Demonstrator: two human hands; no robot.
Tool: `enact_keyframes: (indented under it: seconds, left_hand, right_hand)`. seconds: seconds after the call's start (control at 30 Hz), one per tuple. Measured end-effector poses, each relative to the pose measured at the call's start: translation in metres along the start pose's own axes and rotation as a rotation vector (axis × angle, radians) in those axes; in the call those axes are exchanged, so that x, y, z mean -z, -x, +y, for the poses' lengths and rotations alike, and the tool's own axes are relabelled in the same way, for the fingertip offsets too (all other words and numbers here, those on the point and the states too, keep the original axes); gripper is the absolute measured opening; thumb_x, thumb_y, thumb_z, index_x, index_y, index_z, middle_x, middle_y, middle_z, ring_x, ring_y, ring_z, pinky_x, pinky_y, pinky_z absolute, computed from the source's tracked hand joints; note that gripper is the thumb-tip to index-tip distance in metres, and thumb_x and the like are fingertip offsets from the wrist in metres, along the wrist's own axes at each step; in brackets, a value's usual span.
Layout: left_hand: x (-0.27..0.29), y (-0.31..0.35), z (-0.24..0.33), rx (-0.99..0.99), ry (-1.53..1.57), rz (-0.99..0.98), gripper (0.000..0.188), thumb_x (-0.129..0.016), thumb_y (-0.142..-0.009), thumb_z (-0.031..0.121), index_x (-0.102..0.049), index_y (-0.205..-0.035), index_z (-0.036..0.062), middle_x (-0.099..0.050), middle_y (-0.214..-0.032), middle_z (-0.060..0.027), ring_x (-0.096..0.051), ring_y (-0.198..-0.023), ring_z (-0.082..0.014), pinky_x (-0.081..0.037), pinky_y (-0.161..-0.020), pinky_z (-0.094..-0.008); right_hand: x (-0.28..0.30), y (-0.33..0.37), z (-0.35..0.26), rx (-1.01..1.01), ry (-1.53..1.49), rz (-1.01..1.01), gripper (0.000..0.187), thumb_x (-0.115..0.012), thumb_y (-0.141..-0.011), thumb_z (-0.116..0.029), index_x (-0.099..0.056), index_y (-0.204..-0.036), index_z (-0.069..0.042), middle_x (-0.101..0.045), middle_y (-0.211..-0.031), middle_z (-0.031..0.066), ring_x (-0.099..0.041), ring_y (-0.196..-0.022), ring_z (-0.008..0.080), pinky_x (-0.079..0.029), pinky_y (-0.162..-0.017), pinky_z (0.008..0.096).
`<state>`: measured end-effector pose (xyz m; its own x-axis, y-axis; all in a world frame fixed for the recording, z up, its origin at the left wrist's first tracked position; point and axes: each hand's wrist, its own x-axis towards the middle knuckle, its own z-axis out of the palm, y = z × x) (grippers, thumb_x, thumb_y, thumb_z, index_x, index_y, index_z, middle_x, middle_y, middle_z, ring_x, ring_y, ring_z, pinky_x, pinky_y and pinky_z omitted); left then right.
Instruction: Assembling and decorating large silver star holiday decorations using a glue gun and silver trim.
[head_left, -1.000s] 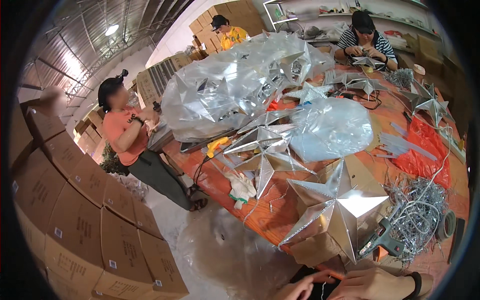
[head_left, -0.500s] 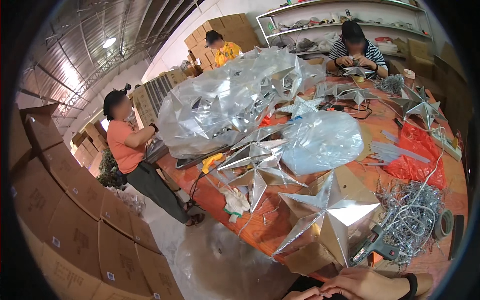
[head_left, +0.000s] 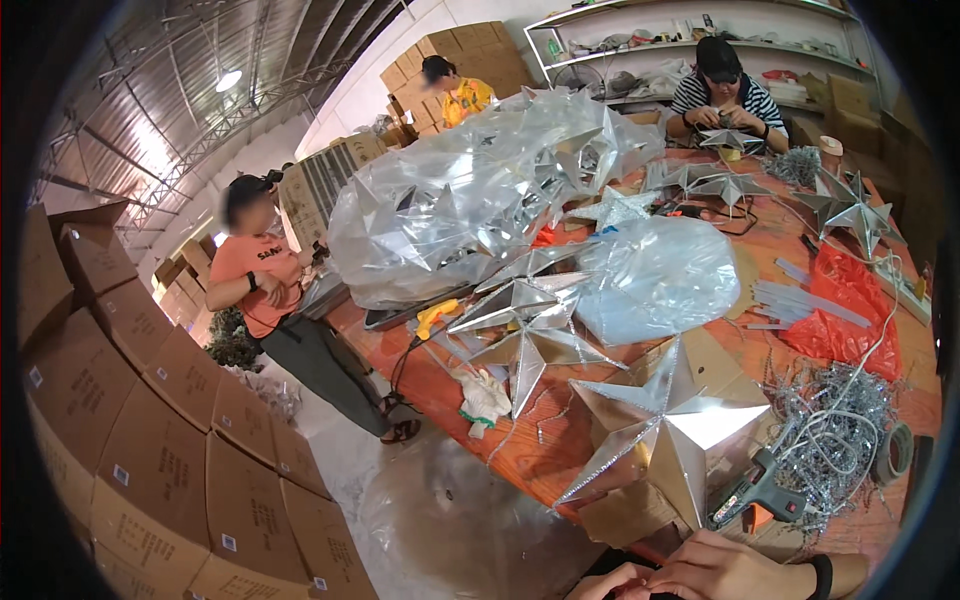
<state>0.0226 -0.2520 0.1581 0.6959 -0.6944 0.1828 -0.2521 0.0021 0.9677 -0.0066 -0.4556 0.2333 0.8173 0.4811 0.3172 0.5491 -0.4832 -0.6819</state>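
At the lower edge my right hand (head_left: pixel 722 570) and my left hand (head_left: pixel 612 582) meet, fingers pressed together. What lies between the fingertips is hidden or too small to name. Just beyond them a large silver five-pointed star (head_left: pixel 655 425) rests on a piece of brown cardboard (head_left: pixel 625 515), glittery trim along one of its ridges. A black and grey glue gun (head_left: pixel 765 495) lies right of the star, close to my right hand. Its white cord runs over a tangle of silver tinsel garland (head_left: pixel 825 420).
More silver stars (head_left: pixel 530 335) and a clear plastic bag (head_left: pixel 655 280) cover mid-table. Farther off lies a big plastic-wrapped heap of stars (head_left: pixel 480 190). A red bag (head_left: pixel 845 310) and tape roll (head_left: pixel 893 455) are at right. Cartons (head_left: pixel 160 460) stand left; three people are around the table.
My view has shifted slightly, moving the scene a little right. My hands stay together, the fingers slightly rearranged. The person in orange has turned and bent an arm across the body.
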Motion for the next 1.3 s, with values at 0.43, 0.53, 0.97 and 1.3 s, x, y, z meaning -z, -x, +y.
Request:
enact_keyframes:
  seconds: [0.43,0.53,0.97,1.3]
  left_hand:
    - [-0.006,0.011,-0.015,-0.009,0.044,0.149,0.008,-0.057,-0.086,0.001,-0.056,-0.093,-0.0003,-0.058,-0.071,-0.0061,-0.056,-0.060,-0.0114,-0.042,-0.053,-0.0236]
    - [-0.005,0.009,-0.009,-0.041,-0.029,0.152,0.007,-0.059,-0.084,0.001,-0.057,-0.091,0.0007,-0.058,-0.070,-0.0063,-0.055,-0.058,-0.0118,-0.041,-0.052,-0.0236]
    - [-0.004,0.008,-0.007,-0.061,-0.092,0.157,0.010,-0.059,-0.082,-0.001,-0.056,-0.091,0.0004,-0.054,-0.069,-0.0075,-0.051,-0.056,-0.0137,-0.040,-0.052,-0.0261]
    - [-0.007,0.008,-0.014,-0.056,-0.075,0.178,0.011,-0.060,-0.082,-0.001,-0.057,-0.093,0.0011,-0.055,-0.073,-0.0085,-0.050,-0.057,-0.0139,-0.039,-0.051,-0.0258]
  right_hand:
    - [-0.001,-0.002,-0.005,-0.059,-0.104,0.085,0.016,-0.063,-0.079,-0.006,-0.057,-0.092,0.002,-0.057,-0.086,0.0132,-0.057,-0.079,0.0313,-0.047,-0.069,0.0361]
    - [0.000,-0.002,-0.005,-0.068,-0.129,0.103,0.015,-0.064,-0.079,-0.005,-0.058,-0.090,0.002,-0.057,-0.084,0.0130,-0.058,-0.076,0.0314,-0.047,-0.066,0.0358]
    - [-0.001,-0.004,-0.004,-0.047,-0.143,0.082,0.014,-0.065,-0.078,-0.004,-0.058,-0.088,0.002,-0.057,-0.082,0.0126,-0.057,-0.074,0.0305,-0.046,-0.064,0.0352]
    - [0.000,-0.005,-0.004,-0.043,-0.154,0.070,0.017,-0.065,-0.076,-0.001,-0.056,-0.090,0.002,-0.055,-0.083,0.0140,-0.057,-0.074,0.0322,-0.046,-0.063,0.0365]
